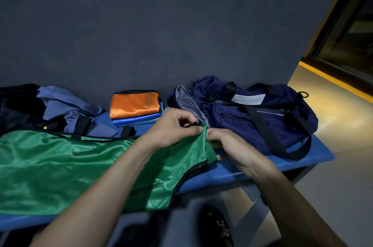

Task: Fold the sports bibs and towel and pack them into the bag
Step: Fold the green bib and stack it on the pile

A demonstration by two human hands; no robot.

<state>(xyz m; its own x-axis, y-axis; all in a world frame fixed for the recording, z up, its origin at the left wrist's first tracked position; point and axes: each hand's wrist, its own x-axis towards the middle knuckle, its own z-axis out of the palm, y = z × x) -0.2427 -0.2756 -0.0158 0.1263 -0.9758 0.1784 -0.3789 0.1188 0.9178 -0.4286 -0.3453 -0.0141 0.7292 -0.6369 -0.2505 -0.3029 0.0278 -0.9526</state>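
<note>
1. Both hands meet at the right end of the green bib (66, 166), the left hand (173, 127) and right hand (228, 144) each pinching its shoulder strap, apparently to square the edges for a fold.
2. The bib lies spread across the blue worktop (262, 166), running leftward from the hands.
3. Folded orange and blue bibs (135, 109) sit stacked behind, beside the open navy bag (252, 113); the crumpled towel (66, 105) lies left, unfolded.

glossy green bib (60, 164) cloth, matt navy bag (262, 117) fabric, smooth blue bench (314, 152)
</note>
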